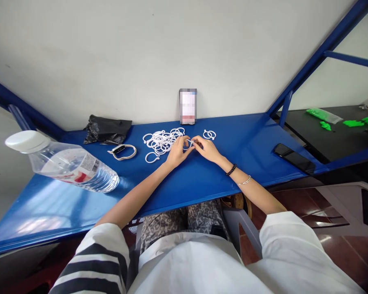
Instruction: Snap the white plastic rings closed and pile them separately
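Observation:
My left hand point(177, 151) and my right hand point(206, 148) meet over the blue table point(202, 179), fingers pinched together on one white plastic ring point(189, 143) between them. A heap of several white rings point(161, 141) lies just left of my left hand, with one open ring point(151, 157) in front of it. Two joined rings point(209, 134) lie beyond my right hand. My right wrist wears a dark bead bracelet and a thin bangle.
A watch point(122, 151) and a black plastic bag point(107, 130) lie left of the heap. A water bottle point(64, 161) stands near left. An upright phone point(188, 106) leans on the wall. A dark phone point(294, 158) lies right; green parts point(324, 118) sit on a black table.

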Demonstrator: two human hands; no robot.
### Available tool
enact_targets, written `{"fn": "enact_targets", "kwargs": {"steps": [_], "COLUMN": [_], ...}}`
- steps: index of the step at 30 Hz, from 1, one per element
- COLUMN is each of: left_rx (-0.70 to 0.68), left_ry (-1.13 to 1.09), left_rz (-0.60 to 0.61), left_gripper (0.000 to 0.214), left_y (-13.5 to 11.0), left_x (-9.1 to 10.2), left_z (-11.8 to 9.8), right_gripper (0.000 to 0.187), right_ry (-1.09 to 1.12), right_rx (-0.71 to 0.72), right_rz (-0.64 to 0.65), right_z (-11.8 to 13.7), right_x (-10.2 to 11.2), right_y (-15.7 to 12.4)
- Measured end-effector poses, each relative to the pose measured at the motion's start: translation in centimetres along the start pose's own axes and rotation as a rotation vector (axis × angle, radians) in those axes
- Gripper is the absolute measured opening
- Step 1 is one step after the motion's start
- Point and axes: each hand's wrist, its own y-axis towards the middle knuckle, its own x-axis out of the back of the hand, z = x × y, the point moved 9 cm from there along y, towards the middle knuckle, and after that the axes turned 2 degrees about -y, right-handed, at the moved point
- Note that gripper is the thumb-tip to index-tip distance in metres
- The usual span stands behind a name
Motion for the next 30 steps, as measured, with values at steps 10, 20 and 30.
{"fn": "enact_targets", "kwargs": {"steps": [10, 20, 30], "left_rx": [-0.005, 0.066, 0.092], "left_ry": [0.009, 0.044, 0.046], "left_rz": [-0.019, 0.039, 0.023], "left_gripper": [0.027, 0.024, 0.036], "left_y": [0.3, 0.2, -0.1], "left_x": [0.6, 0.3, 0.0], "left_z": [-0.6, 0.2, 1.2], "right_gripper": [0.014, 0.027, 0.023], "right_ry": [0.219, 0.623, 0.832], "right_rx": [-0.112, -0.287, -0.404], "right_rz": [-0.073, -0.045, 0.060], "right_z": [-1.3, -2.4, -2.2], "right_x": [0.3, -1.1, -2.3], "right_y": [0.0, 0.0, -0.3]}}
